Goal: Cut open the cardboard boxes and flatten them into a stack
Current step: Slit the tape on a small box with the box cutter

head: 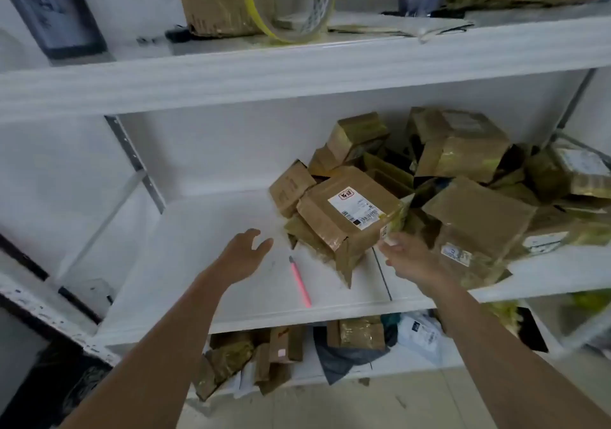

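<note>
- Middle shelf (231,309): pile of taped cardboard boxes (463,170) heaped on its right half; none cut open or flattened here as far as I can see.
- Nearest piece is the labelled box (344,217), tilted on the pile's left edge, white shipping label facing up.
- Right hand (408,256) is at that box's near right corner; its fingers (385,241) appear to touch the taped edge. Motion blur there, so I cannot tell whether they clamp it.
- Left hand (246,251) hovers over bare shelf, fingers apart and relaxed, holding nothing.
- Pink utility knife (300,280) lies on the shelf between the hands, just in front of the box, untouched.
- Judged step: pull this box off the pile onto the bare left part of the shelf.
- To do it well: grip across the corner, not the loose tape; steady the far side with the left hand so neighbours do not slide; drag clear of the knife before picking it up.
- Lower shelf (429,367) holds more cardboard and bags.
</note>
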The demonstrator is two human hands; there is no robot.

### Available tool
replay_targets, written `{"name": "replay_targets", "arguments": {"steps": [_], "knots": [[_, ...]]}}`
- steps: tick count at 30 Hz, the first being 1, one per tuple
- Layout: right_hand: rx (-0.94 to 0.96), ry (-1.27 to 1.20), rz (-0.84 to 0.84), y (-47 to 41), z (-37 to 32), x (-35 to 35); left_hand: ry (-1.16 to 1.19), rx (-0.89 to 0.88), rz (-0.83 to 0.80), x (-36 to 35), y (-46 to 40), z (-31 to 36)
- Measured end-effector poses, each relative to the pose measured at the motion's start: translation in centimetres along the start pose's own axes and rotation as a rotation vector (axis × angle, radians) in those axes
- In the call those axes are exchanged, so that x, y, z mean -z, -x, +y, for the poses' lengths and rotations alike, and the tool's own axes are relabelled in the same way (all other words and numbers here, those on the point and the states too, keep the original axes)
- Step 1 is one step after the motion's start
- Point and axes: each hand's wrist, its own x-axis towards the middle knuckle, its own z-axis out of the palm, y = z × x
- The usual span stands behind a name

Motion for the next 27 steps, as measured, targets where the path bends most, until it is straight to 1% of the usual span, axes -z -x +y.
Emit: {"name": "replay_targets", "arguments": {"steps": [2, 4, 7, 9, 12, 14, 16, 18, 20, 27], "knots": [[-0.035, -0.039, 0.058, -2.7, 0.0, 0.0, -0.020, 0.022, -0.002, -0.6, -3.2, 1.0], [-0.067, -0.112, 0.066, -5.1, 0.2, -0.1, -0.011, 0.040, -0.012, -1.1, -6.1, 2.2], [-0.106, -0.200, 0.101, -8.0, 0.3, -0.1, 0.020, -0.001, -0.012, -2.3, -9.7, 4.4], [-0.149, -0.295, 0.076, -9.2, 0.3, -0.2, 0.075, -0.037, -0.008, -3.0, -11.4, 5.6], [-0.238, -0.414, -0.009, -10.4, 0.7, 0.1, 0.209, -0.045, -0.026, -4.0, -13.4, 6.8], [-0.251, -0.454, -0.050, -11.1, 1.2, 0.3, 0.251, -0.010, -0.051, -4.3, -14.3, 7.5], [-0.260, -0.498, -0.047, -11.8, 1.4, 0.4, 0.321, 0.058, -0.095, -4.6, -15.0, 8.2], [-0.253, -0.537, -0.034, -12.1, 1.3, 0.5, 0.381, 0.102, -0.131, -5.0, -15.7, 8.6], [-0.228, -0.577, -0.014, -12.1, 1.0, 0.6, 0.417, 0.107, -0.127, -4.9, -16.0, 8.6], [0.000, -0.573, 0.042, -9.7, -2.3, -0.1, 0.500, 0.021, -0.010, -0.5, -15.6, 6.7]]}}
